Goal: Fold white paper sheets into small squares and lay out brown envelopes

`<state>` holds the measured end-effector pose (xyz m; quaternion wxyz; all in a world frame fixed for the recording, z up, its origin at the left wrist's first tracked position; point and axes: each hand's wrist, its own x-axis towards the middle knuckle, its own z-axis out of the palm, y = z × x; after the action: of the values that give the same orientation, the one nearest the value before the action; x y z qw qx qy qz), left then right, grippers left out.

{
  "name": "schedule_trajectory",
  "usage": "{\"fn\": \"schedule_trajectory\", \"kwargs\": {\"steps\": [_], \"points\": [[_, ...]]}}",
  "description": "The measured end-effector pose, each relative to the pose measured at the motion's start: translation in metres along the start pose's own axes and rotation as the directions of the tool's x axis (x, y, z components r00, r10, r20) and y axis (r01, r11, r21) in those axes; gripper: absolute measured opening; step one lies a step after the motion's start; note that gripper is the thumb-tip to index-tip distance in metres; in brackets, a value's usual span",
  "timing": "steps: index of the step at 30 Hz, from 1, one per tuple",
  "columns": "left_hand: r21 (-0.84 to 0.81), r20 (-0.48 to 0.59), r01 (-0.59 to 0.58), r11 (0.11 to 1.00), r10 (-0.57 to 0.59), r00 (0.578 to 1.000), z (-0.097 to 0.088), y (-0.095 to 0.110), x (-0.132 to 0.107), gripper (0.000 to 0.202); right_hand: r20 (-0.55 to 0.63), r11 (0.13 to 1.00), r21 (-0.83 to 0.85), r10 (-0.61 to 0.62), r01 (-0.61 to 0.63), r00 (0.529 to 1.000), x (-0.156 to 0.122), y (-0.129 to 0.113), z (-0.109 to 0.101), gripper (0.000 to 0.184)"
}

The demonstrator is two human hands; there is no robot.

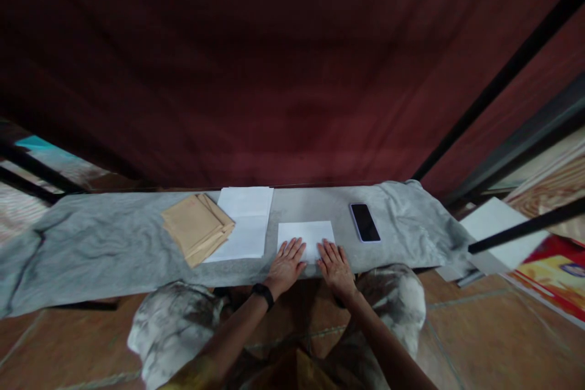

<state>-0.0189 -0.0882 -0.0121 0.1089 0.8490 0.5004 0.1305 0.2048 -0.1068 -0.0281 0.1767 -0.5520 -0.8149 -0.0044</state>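
Note:
A white sheet of paper (307,231), which looks folded in half, lies flat in front of me on the grey cloth. My left hand (287,264) rests on its lower left part with the fingers stretched out and a dark band on the wrist. On the lower right part lies my right hand (336,266), its fingers flat and spread. Both hands press from above and grip nothing. Left of them sits a stack of white paper (249,219), partly covered by a pile of brown envelopes (194,225).
A phone (365,222) with a dark screen lies right of the paper. Grey cloth (123,237) covers the narrow bench. Behind it hangs a dark red curtain (292,85). Black metal bars (493,88) slant at the right, near a white board (503,231) and a red-yellow box (555,274).

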Motion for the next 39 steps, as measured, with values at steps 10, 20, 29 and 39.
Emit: {"fn": "schedule_trajectory", "kwargs": {"steps": [10, 20, 29, 39], "points": [[0.157, -0.118, 0.015, 0.987, 0.004, 0.993, 0.013, 0.002, -0.011, 0.050, -0.088, 0.993, -0.119, -0.001, -0.009, 0.996, -0.001, -0.003, 0.006, 0.050], [0.214, -0.070, 0.023, 0.977, -0.008, 0.998, 0.009, 0.004, -0.012, 0.051, -0.018, 0.977, -0.206, 0.052, -0.055, 0.998, 0.001, -0.003, 0.010, 0.050], [0.220, -0.098, 0.023, 0.975, -0.001, 0.995, 0.011, 0.003, -0.013, 0.050, -0.045, 0.975, -0.215, 0.051, -0.059, 0.998, -0.001, -0.004, 0.013, 0.049], [0.248, -0.164, -0.030, 0.968, 0.072, 0.984, 0.013, 0.000, -0.016, 0.051, -0.107, 0.977, -0.205, 0.030, -0.051, 0.994, -0.005, -0.003, 0.024, 0.051]]}}
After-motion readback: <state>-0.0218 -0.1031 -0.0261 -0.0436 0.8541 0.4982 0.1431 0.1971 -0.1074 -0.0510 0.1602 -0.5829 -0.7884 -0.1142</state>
